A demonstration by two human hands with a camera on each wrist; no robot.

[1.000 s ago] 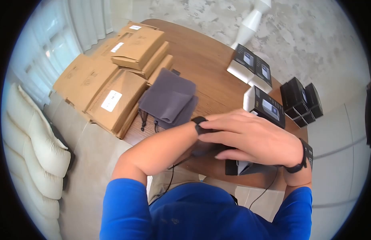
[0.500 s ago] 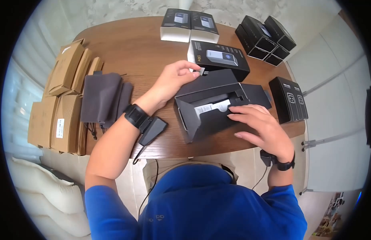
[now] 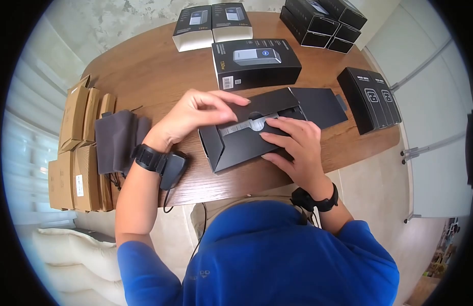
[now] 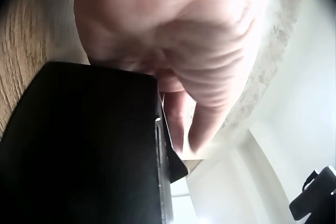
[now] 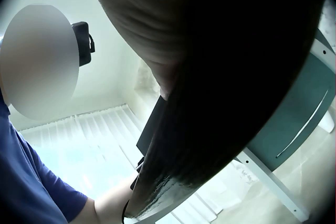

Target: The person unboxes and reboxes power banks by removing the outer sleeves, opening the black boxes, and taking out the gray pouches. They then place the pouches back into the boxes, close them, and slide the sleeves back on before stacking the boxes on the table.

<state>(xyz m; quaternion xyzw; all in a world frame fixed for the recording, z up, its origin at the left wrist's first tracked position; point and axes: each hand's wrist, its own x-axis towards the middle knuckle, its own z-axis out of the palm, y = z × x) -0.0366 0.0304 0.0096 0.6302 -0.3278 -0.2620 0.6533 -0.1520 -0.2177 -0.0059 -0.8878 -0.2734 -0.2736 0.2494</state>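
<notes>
A black box [image 3: 246,151] lies on the table before me, its top panels folded inward with a narrow gap between them. Through that gap shows a whitish printed strip [image 3: 242,126]. My left hand [image 3: 193,116] reaches over the box's left end, fingers extended and fingertips on the rear panel beside the gap. My right hand [image 3: 297,148] lies over the front panel, fingers spread, fingertips by the strip's right end. To the right sticks out the box's end flap [image 3: 318,107]. In the left wrist view, the black box [image 4: 79,145] covers part of that hand's fingers.
Behind stands a printed black device box [image 3: 257,64], with two more boxes [image 3: 213,25] farther back. Several black boxes [image 3: 323,25] are stacked at the far right; two upright ones [image 3: 369,99] stand nearer. On the left sit grey pouches [image 3: 116,140] and cardboard boxes [image 3: 73,173].
The rear panel, raised and held at its tab by my left hand, has come down over the opening. My left hand has moved down with it; the head view has swung too.
</notes>
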